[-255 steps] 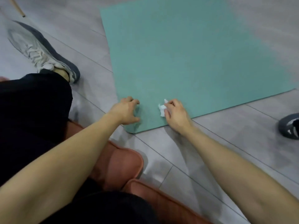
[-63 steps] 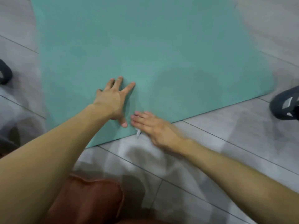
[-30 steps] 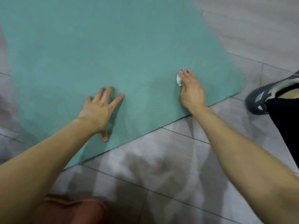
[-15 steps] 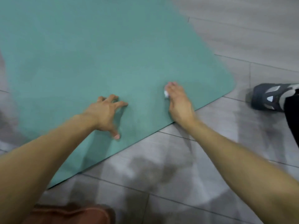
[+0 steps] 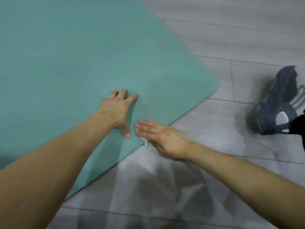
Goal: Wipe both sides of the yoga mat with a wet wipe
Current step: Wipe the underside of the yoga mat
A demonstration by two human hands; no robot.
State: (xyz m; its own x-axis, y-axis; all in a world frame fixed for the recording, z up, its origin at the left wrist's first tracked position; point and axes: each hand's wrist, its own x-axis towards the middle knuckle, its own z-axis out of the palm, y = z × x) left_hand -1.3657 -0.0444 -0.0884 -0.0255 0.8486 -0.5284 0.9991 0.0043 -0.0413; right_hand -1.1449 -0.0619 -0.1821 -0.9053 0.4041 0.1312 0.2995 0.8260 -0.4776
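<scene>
On the grey tiled floor we see the teal mat spread flat, filling the upper left of the view, its rounded corner pointing right and its near edge running down toward the lower left. Our left hand rests on the mat near that edge, fingers spread and fairly straight, thumb stretched back toward us, holding nothing. Just beside that thumb, our right hand lies across the mat's edge, its fingers straight and close together, pointing left and pressing down flat. Under that palm sits the wipe; only a small white scrap of it shows, peeking out at the mat's edge. A darker, damp-looking patch marks the mat between the hands and the corner. Well apart on the right, a dark grey shoe with white patches stands on the floor, blurred. Both forearms reach in from the bottom, casting soft shadows on the tiles.
</scene>
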